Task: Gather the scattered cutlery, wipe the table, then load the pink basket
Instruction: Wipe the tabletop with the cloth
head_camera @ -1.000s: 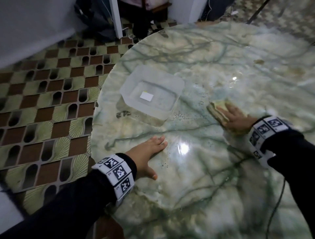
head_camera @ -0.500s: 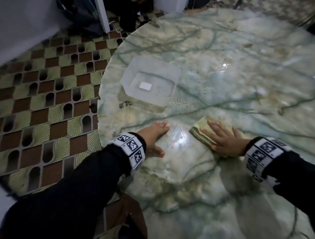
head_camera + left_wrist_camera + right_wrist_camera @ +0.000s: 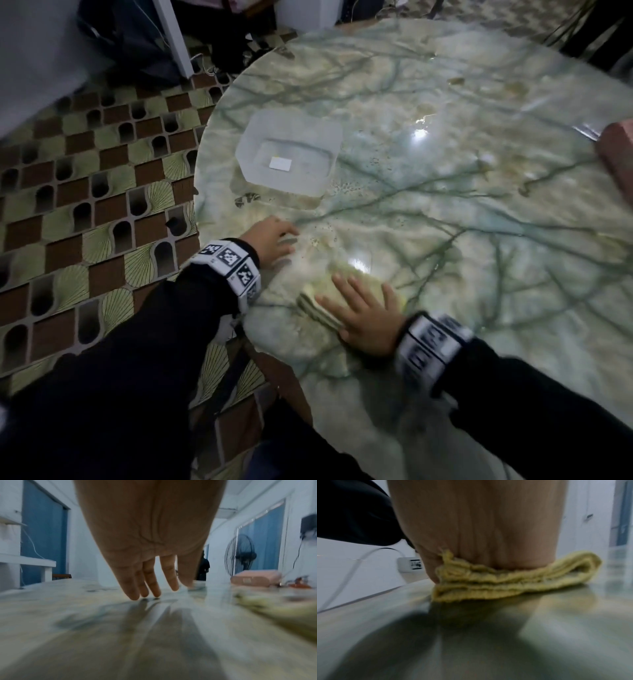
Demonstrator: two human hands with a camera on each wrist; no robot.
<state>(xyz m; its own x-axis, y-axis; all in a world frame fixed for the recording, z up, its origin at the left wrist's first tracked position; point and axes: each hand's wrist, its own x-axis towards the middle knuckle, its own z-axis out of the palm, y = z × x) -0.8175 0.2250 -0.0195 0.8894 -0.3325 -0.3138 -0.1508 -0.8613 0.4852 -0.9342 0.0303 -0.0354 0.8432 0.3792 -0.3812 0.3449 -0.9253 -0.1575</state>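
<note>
My right hand (image 3: 363, 308) lies flat with spread fingers on a folded yellow cloth (image 3: 320, 308) near the front-left edge of the green marble table (image 3: 445, 192). In the right wrist view the palm presses the cloth (image 3: 513, 580) onto the tabletop. My left hand (image 3: 274, 240) rests just beyond it with straight fingers, and its fingertips (image 3: 150, 592) touch the marble. The pink basket (image 3: 618, 154) shows at the table's right edge and again in the left wrist view as the pink basket (image 3: 255, 578) at the far right. Something red and blurred lies beside it there; no cutlery can be made out.
A clear plastic container (image 3: 291, 154) with a white label in its bottom stands on the table beyond my left hand. The table's curved edge runs close by on the left, over a patterned tile floor (image 3: 85, 205). A standing fan (image 3: 241, 557) is in the room behind.
My right hand has swept the cloth leftward and toward me across the table, ending beside my left hand. The left hand has stayed near the same spot on the marble.
</note>
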